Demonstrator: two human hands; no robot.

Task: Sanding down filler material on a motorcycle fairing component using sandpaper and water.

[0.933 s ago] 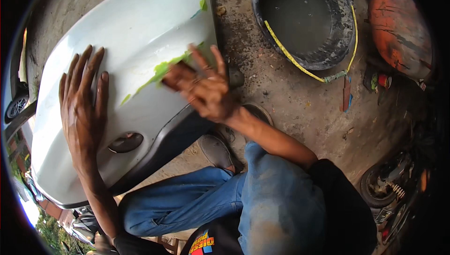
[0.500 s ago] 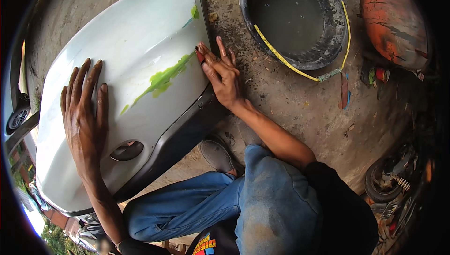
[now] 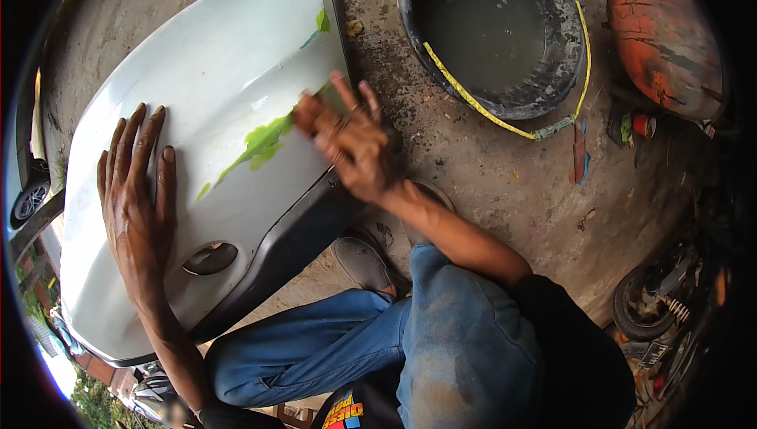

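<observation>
A white car bumper [image 3: 213, 74] with black lower trim stands at the left, with a streak of bright green putty [image 3: 264, 143] across it. My left hand [image 3: 136, 192] lies flat on the bumper, fingers stretched up and thumb a little apart. At the right end of the green streak, my right hand [image 3: 347, 141] presses a small reddish piece [image 3: 309, 117] against the surface, with some fingers raised. Motion blurs this hand and the piece, so its kind does not show clearly. Below my left hand is an oval opening [image 3: 210, 258] in the bumper.
Cloudy water fills a black bucket [image 3: 564, 86] with a yellow handle at the upper right. Beyond it lies a worn orange-grey rounded part [image 3: 666, 31]. Motorcycle parts [image 3: 646, 303] lie at the lower right. My bent knees [image 3: 465, 311] are close to the bumper on the concrete floor.
My right hand has slid left along the green streak, taking the small reddish piece with it. The bumper has shifted slightly left in the picture; my left hand stays flat on it.
</observation>
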